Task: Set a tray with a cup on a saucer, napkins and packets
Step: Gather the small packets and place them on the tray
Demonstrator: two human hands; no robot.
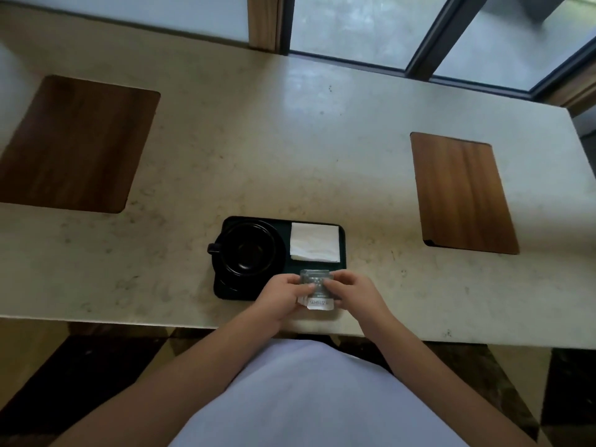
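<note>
Two wooden placemats, one at the left (75, 141) and one at the right (462, 193), are lying well apart on a pale stone table (258, 150) beside a window (371, 24).

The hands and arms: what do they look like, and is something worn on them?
Both forearms are bare, with no sleeves in view. The left hand and right hand wear no gloves; no rings, watch or bracelets are visible. A pale bluish-white garment covers the torso below.
</note>
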